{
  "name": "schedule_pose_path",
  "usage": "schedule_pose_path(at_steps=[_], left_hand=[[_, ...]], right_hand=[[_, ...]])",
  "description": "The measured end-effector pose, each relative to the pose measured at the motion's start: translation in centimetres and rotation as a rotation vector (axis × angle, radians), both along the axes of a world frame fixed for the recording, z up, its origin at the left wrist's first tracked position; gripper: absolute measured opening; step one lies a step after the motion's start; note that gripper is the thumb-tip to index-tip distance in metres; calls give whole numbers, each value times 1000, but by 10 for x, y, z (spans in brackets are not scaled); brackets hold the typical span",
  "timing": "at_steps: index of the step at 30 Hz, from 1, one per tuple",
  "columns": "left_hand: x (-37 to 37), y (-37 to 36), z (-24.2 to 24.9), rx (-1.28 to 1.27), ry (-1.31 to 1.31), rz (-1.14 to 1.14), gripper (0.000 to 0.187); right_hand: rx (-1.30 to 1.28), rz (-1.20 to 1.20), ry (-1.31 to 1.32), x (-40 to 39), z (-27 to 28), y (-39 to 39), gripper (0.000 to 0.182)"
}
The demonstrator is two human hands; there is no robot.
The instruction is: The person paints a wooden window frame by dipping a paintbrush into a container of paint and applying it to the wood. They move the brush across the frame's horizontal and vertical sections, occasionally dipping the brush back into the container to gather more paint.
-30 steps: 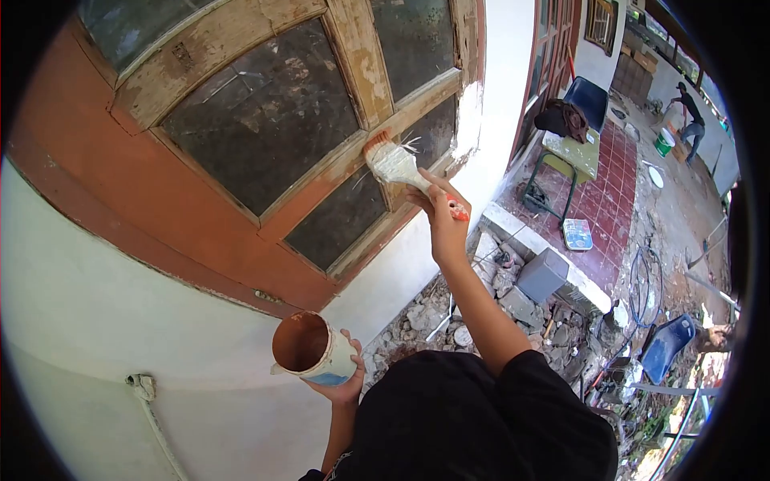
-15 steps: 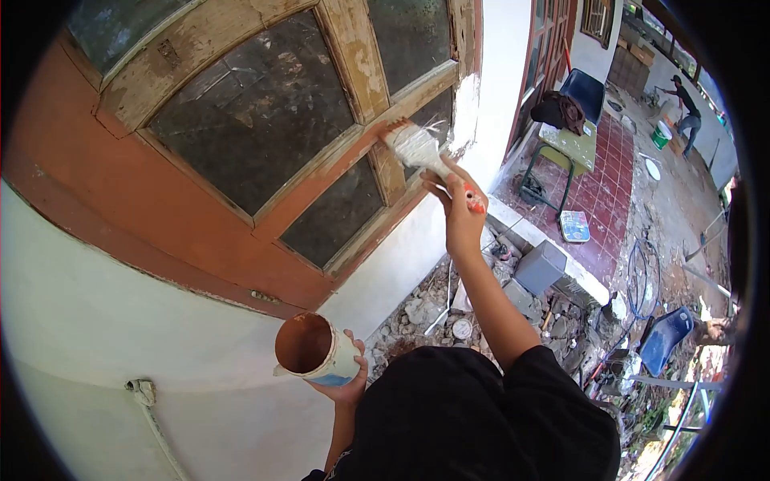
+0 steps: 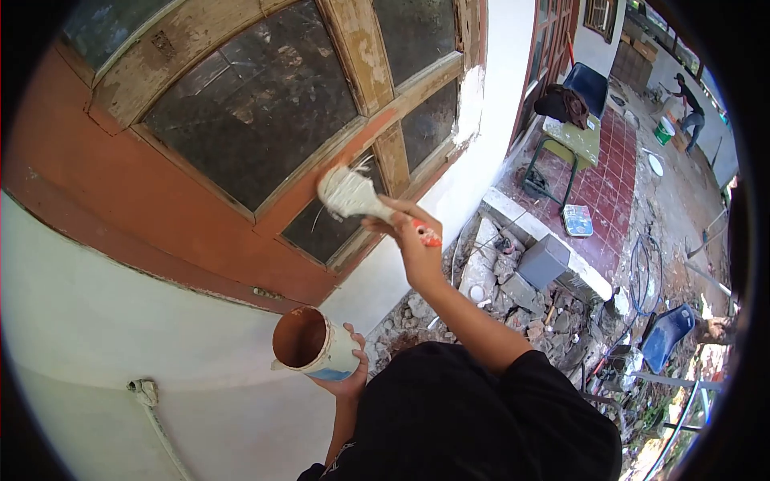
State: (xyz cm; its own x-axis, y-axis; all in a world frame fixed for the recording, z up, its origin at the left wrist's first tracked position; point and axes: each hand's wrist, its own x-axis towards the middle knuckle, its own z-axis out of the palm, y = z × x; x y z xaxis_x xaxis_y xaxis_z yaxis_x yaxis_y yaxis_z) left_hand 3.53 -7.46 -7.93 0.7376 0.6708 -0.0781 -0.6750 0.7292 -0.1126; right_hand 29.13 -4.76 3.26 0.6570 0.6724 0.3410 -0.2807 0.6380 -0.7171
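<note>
While the right arm (image 3: 473,317) stretches from the black sleeve (image 3: 553,401) at lower right up and leftward toward the middle of the frame, the right hand (image 3: 415,248) at its end has its fingers wrapped around the handle of a broad paintbrush (image 3: 361,196). The paintbrush is near the centre of the frame, its long axis slanting from upper left to lower right; the bristle end points up and left, and the red butt of the handle shows beside the hand at the lower right. Its pale, caked head overlaps the orange-brown rail (image 3: 282,213) of the window, though whether the bristles press on it I cannot tell. Stray bristles stick out over the small dark pane (image 3: 325,239).

Lower down, just left of centre, the left forearm (image 3: 341,421) rises steeply from the bottom edge, and the left hand (image 3: 350,378) grips a white container (image 3: 343,353), its fingers curled over the right side. The container is tilted: its open mouth faces the upper left, showing a reddish-brown inside, and its base is toward the lower right.
</note>
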Motion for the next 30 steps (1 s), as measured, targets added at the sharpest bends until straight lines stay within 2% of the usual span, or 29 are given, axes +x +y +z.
schedule_pose_path(at_steps=[1,4,5,11,22,24,25,28,30], left_hand=[[1,1,-2,1,3,-8,83],[3,3,-13,-27,-13,-15,84],[3,3,-16,-35,-71,-19,84],[-13,2,-20,40,-182,22,89],[-26,7,-22,26,-254,187,83],[-23,10,-20,26,-296,207,80],[-22,11,-20,26,-294,199,80],[-20,17,-20,2,-310,208,80],[-19,17,-17,51,-304,181,83]], right_hand=[[11,56,-50,-8,-1,-5,33],[-34,7,-125,-7,5,-18,33],[9,-1,-59,1,8,-21,33],[16,-388,79,61,19,-6,34],[-35,-64,-37,1,7,-1,34],[-75,88,-188,-5,9,-11,35],[-83,111,-175,-6,9,-15,35],[-5,21,-43,8,7,-22,36],[-22,-144,-8,20,18,-23,37]])
